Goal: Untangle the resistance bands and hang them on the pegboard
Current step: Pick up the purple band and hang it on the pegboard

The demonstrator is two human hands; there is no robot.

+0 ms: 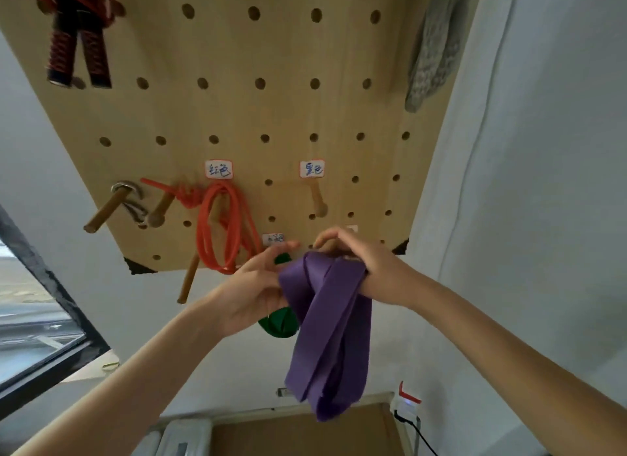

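Soft daylight from a window (pixel 37 320) at left; faint shadows, no glare; wide-angle lens bends edges, slight blur throughout.

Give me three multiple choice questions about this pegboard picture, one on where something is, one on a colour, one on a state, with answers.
1. Where does the orange tube band hang?
A. on a peg left of the hands
B. on the floor
C. on the window

2. What colour is the wide band draped over the right hand?
A. yellow
B. purple
C. white

3. The wooden peg under the upper right label is:
A. bare
B. holding a band
C. broken off

Answers: 1 A, it loops over a pegboard peg; 2 B, purple folds hang down; 3 A, nothing hangs there.
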